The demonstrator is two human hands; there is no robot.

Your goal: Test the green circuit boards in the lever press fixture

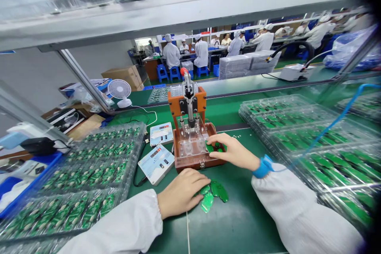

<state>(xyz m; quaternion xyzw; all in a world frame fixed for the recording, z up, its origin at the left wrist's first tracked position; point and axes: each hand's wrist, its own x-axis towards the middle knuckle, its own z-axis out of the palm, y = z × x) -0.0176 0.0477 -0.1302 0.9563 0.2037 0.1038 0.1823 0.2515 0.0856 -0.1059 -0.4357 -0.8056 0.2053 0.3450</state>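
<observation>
Green circuit boards lie in a small loose heap on the green mat of the counter, just beside the left hand, whose fingers rest over their edge. Another green board sits at the right edge of a clear acrylic plate in an orange-framed lever press fixture, beneath the fingertips of the right hand. The hands are well apart; whether either is actually gripping a board, I cannot tell.

Boards heaped loose like this could rub and scratch one another, or slide off the mat's open area if nudged. A board seated crooked in the fixture could take the press unevenly and crack, and fingers left under the plate could be pinched. A blue wrist strap circles the right wrist, and its blue cord runs across the right-hand trays, where a sharp arm movement might snag it.

Clear plastic trays stacked to the left hold neat rows of green boards, one to a pocket. A second stack of clear trays to the right holds more green boards.
</observation>
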